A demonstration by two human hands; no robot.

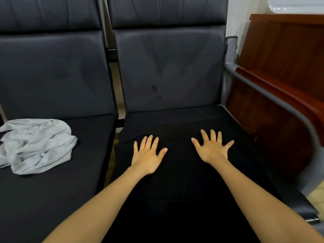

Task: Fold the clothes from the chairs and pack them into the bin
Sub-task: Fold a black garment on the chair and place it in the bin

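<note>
A black garment [178, 172] lies spread flat over the seat of the right chair [168, 71], its left edge hanging a little past the seat. My left hand [148, 155] presses flat on it with fingers straight. My right hand [213, 148] lies palm down on it too, fingers spread wide, a forearm's width to the right. A crumpled light grey garment [35, 146] sits in a heap on the seat of the left chair [52, 76]. No bin is in view.
A grey metal armrest [273, 100] curves along the right chair's right side. Behind it stands a reddish-brown wooden cabinet [284, 55] against a white wall. A narrow gap [112, 155] separates the two dark padded seats.
</note>
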